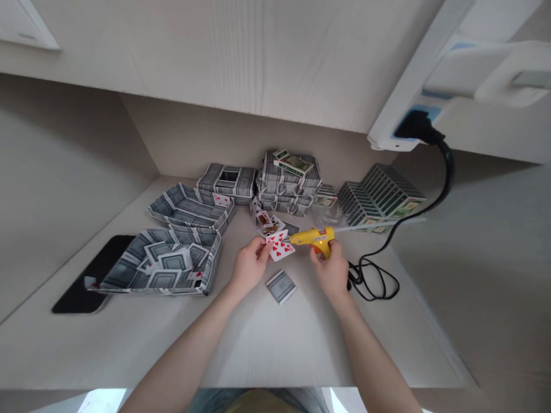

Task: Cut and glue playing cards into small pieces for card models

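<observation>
**A:** Left hand [252, 265], what's it got?

**B:** Two heart playing cards [279, 248], overlapped, pinched between thumb and fingers, held up above the pale wood-grain desk [258, 344].

**A:** Right hand [330, 269]?

**B:** Closed around the grip of a yellow hot glue gun [314, 240], fingers wrapped, not spread. A white glue stick [376, 226] pokes out the back.

**A:** Is the nozzle [291, 236] on the cards?

**B:** Right beside them, pointing at them. Can't tell if it's touching.

**A:** What's nearby?

**B:** One face-down card [280, 286] lies on the desk just below, between the hands. Just beyond the hands is a small pile of face-up cards [267, 222], next to stacked boxes built from grey-backed cards [288, 184].

**A:** Left side?

**B:** Open card-built trays [161, 268] [189, 207], with a black smartphone [86, 275] partly under the nearer one.

**A:** Right side?

**B:** Rows of boxed card decks [381, 198]. A black power cord [374, 281] lies looped on the desk, then runs up to a plug in a white power strip [408, 129].
</observation>
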`<state>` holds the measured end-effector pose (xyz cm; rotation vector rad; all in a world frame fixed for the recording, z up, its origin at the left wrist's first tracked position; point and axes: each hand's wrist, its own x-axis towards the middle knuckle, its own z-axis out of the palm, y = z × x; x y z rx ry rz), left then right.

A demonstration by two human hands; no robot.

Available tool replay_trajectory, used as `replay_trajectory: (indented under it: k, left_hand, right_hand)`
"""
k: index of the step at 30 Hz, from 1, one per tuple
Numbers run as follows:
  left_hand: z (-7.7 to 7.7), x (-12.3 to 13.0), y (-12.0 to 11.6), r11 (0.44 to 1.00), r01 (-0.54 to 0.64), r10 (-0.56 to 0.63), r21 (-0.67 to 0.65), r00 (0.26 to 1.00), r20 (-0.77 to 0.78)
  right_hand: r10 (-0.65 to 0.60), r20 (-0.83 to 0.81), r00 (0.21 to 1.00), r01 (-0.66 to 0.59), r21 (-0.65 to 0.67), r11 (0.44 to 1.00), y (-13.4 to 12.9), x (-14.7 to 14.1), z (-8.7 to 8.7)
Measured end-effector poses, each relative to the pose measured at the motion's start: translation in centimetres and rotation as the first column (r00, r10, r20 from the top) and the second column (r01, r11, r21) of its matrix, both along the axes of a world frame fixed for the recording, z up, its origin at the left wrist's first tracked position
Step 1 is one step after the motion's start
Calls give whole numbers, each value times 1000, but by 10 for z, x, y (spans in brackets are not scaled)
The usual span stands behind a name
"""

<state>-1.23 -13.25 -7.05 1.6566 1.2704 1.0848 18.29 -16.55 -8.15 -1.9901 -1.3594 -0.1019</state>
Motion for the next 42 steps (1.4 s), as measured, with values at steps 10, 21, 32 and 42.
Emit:
replay_trajectory:
  k: [10, 21, 32, 42]
  left_hand:
    - [-3, 2, 3, 997, 29, -17, -75, 986, 164]
    - [4, 2, 2, 997, 6, 6, -82, 988, 152]
    - [7, -4, 5, 997, -62, 65, -46, 994, 86]
    - [-3, -22, 20, 953, -257, 266, 158, 963, -34]
  right_hand:
    - [65, -39, 997, -66, -15, 998, -1, 4, -1]
    - [62, -5, 998, -62, -21, 998, -1, 9, -2]
    - [-88, 54, 995, 96, -156, 983, 4, 19, 4]
    - [-249, 251, 936, 303, -207, 930, 4, 39, 3]
